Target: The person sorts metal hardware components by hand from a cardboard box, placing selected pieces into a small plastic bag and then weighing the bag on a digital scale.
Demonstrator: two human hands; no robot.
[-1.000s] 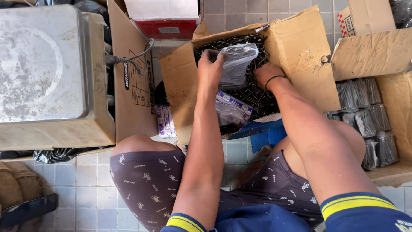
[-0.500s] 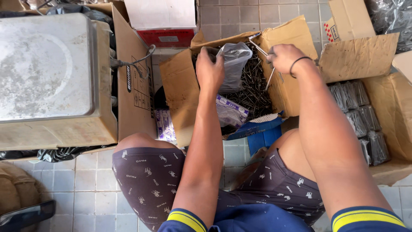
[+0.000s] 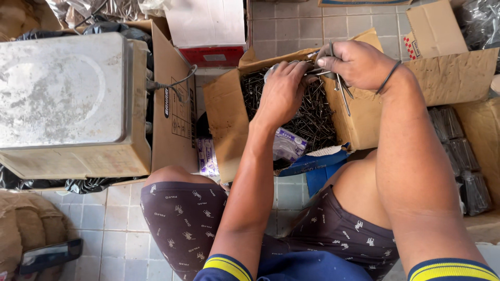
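An open cardboard box [image 3: 225, 112] in front of me is full of loose dark nails [image 3: 312, 117]. My left hand [image 3: 281, 93] is over the box, closed on the mouth of a clear plastic bag [image 3: 272, 70], which it mostly hides. My right hand [image 3: 354, 62] is just to the right and above it, gripping a bunch of nails [image 3: 341, 91]; several hang down from the fist. A black band circles my right wrist. The two hands nearly touch at the bag's opening.
A metal scale [image 3: 62, 88] sits on a cardboard box at left. A second box at right holds filled nail bags [image 3: 458, 151]. A red and white carton [image 3: 208, 31] stands behind. Printed plastic bags [image 3: 208, 156] lie by my knees on the tiled floor.
My right hand has come up out of the box with a bunch of nails and moved left to the bag's mouth. My left hand has lifted the bag slightly.
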